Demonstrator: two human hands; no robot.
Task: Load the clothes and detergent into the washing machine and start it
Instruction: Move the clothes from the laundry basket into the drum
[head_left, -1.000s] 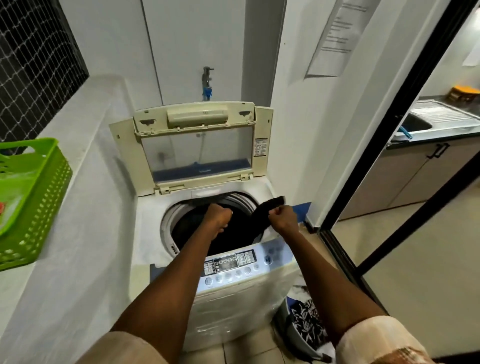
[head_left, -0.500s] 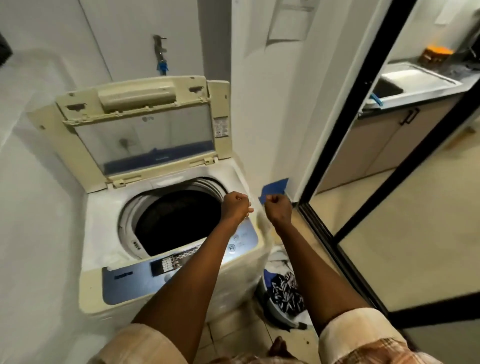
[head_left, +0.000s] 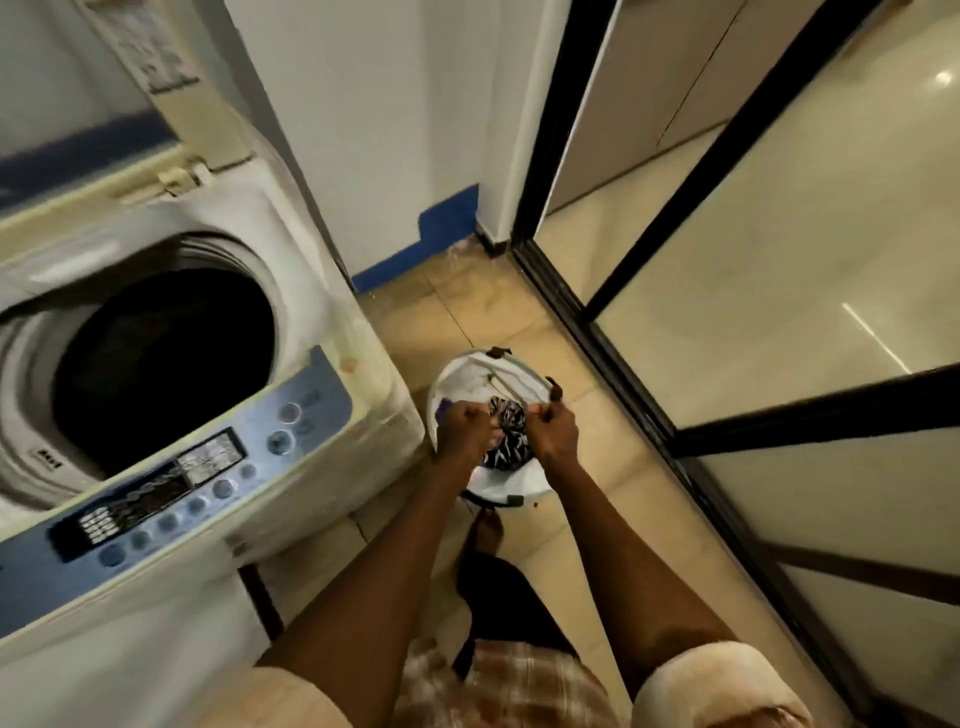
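The top-loading washing machine stands at the left with its lid up and its dark drum exposed. On the floor to its right sits a white laundry basket. Inside it lies a black-and-white patterned garment. My left hand and my right hand are both down in the basket, fists closed on that garment from either side. What lies deep in the drum is too dark to see.
The blue control panel runs along the machine's front edge. A black-framed sliding glass door runs along the right. Beige floor tiles lie between machine and door. My bare foot stands just below the basket.
Both hands dropped a dark garment into the drum, then swung right and down into the floor basket and closed on the patterned garment. My view tilted down and to the right.
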